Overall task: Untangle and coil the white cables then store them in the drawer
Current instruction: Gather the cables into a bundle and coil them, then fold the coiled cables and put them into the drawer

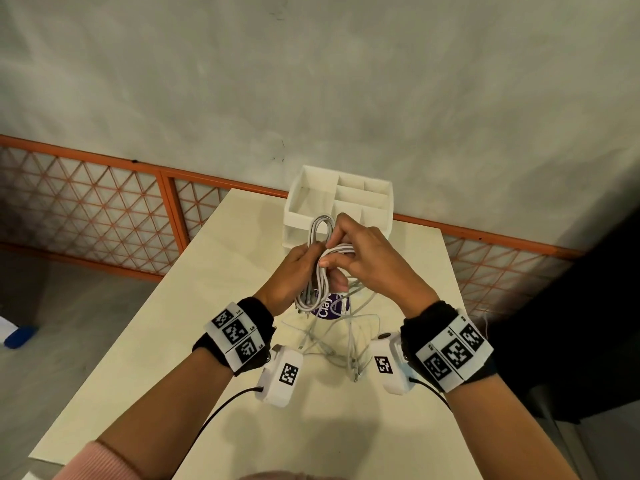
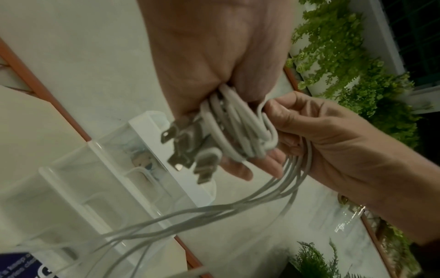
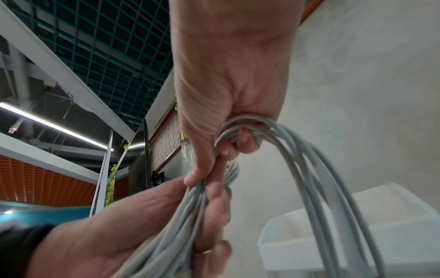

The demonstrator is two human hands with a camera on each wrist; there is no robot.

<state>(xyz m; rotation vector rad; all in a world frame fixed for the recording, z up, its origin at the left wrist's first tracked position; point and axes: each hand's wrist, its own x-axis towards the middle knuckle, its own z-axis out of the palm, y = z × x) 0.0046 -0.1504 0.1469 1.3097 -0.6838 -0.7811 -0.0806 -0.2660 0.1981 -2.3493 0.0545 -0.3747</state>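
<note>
Left grip: the left hand (image 1: 294, 271) is clenched round a folded bundle of white cables (image 1: 320, 258), fingers wrapped about its middle; metal plugs (image 2: 188, 150) stick out below the fist.
Right grip: the right hand (image 1: 367, 258) pinches cable strands between thumb and fingertips, just beside the left grip and touching the same bundle.
Cable loop: one looped end rises above both grips.
Loose cables: slack strands (image 1: 332, 337) hang below the grips and lie on the table (image 1: 225, 271).
Drawer organiser: the white organiser (image 1: 343, 199) stands on the table just beyond the grips; in the left wrist view its clear drawer (image 2: 100, 188) shows.
Purple label: a purple printed item (image 1: 329, 308) lies on the table under the grips, partly hidden.
</note>
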